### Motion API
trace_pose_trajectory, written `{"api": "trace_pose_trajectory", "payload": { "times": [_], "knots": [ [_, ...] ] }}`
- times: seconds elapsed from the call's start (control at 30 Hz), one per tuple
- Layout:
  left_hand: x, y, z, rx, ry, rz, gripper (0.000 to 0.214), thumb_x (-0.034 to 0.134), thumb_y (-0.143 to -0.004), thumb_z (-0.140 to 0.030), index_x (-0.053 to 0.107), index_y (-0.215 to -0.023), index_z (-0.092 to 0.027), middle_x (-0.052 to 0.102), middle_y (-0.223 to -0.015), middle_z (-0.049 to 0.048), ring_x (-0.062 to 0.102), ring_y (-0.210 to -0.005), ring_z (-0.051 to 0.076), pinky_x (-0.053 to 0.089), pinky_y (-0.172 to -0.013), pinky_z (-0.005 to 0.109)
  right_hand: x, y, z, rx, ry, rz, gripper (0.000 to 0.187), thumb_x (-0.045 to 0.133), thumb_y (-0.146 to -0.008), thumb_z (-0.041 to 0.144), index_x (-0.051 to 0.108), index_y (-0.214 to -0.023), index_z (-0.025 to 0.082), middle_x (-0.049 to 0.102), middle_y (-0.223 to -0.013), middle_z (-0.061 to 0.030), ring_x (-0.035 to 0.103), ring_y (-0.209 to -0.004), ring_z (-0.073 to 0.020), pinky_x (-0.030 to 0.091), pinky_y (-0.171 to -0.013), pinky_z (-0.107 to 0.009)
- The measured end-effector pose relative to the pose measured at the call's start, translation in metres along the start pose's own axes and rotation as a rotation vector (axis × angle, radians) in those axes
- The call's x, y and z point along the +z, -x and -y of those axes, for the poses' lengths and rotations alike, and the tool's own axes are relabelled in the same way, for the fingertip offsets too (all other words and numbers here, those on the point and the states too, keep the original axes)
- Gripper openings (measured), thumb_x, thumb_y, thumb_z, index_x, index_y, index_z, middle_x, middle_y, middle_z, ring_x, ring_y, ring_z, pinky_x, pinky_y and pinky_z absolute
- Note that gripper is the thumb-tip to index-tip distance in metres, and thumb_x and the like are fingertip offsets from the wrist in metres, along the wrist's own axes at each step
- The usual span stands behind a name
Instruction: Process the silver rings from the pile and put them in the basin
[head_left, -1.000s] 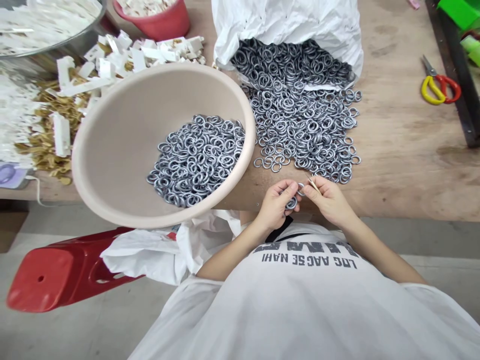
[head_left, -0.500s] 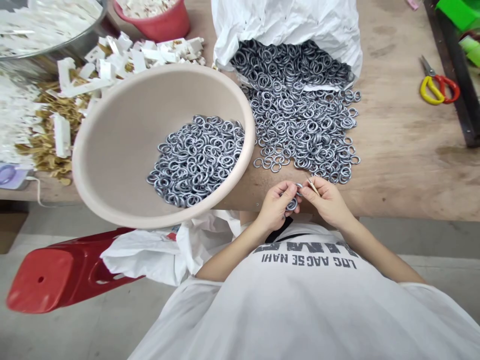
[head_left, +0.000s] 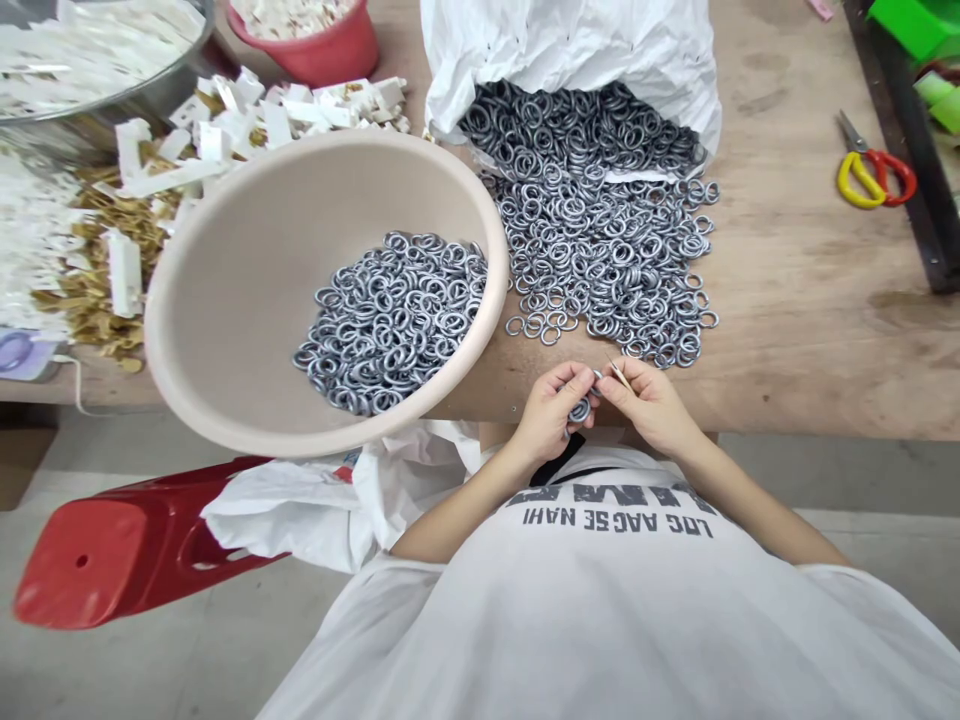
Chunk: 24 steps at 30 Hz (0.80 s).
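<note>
Close to the table's front edge, my left hand is closed around several grey rings. My right hand pinches a thin pointed stick, its tip angled up and to the left. The fingertips of both hands nearly meet at one ring, and they partly hide it. Just beyond my hands lies a heap of the same grey rings, spilling from a white sack. To the left, a large beige basin holds more of these rings on its right side.
Yellow-and-red scissors lie at the right, near a dark metal bar. White and tan pieces are piled left of the basin. A red bowl and a metal bowl stand behind. Below the table is a red stool.
My right hand has shifted slightly left, and the stick's tip has moved a little with it. My left hand keeps its grip on the rings.
</note>
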<state>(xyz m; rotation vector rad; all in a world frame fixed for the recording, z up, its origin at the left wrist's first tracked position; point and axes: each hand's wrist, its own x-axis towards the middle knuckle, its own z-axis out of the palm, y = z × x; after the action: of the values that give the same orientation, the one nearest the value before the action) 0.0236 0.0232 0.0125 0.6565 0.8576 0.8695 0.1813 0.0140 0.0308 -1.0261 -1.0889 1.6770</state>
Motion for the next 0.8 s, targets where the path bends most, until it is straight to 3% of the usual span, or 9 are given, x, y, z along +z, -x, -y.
{"api": "trace_pose_trajectory", "payload": {
  "times": [0.4, 0.67, 0.8],
  "knots": [
    [0.0011, 0.0024, -0.0006, -0.023, 0.001, -0.022, 0.035, 0.073, -0.083, -0.049, 0.058, -0.086, -0.017, 0.061, -0.064, -0.0044, 0.055, -0.042, 0.006, 0.027, -0.033, 0.014, 0.0038, 0.0026, -0.0044, 0.029, -0.066, 0.002, 0.029, 0.068, -0.091, 0.049, 0.058, -0.088, 0.021, 0.065, -0.078, 0.0033, 0.066, -0.066, -0.0122, 0.054, -0.066, -0.027],
    [0.0017, 0.0032, -0.0002, -0.025, -0.017, -0.024, 0.035, 0.073, -0.082, -0.049, 0.059, -0.086, -0.017, 0.062, -0.064, -0.0041, 0.055, -0.042, 0.006, 0.029, -0.035, 0.014, 0.0026, 0.0038, -0.0037, 0.037, -0.023, -0.022, 0.036, 0.069, -0.088, 0.055, 0.057, -0.085, 0.021, 0.058, -0.066, 0.0064, 0.043, -0.047, -0.0062, 0.046, -0.051, -0.022],
    [0.0022, 0.0031, -0.0002, -0.021, -0.032, -0.036, 0.037, 0.074, -0.081, -0.050, 0.058, -0.086, -0.017, 0.062, -0.063, -0.0041, 0.055, -0.042, 0.006, 0.030, -0.035, 0.015, 0.0029, 0.0044, -0.0056, 0.032, -0.042, -0.007, 0.034, 0.069, -0.088, 0.054, 0.057, -0.087, 0.022, 0.063, -0.075, 0.0038, 0.059, -0.059, -0.0105, 0.055, -0.064, -0.026]
  ]
}}
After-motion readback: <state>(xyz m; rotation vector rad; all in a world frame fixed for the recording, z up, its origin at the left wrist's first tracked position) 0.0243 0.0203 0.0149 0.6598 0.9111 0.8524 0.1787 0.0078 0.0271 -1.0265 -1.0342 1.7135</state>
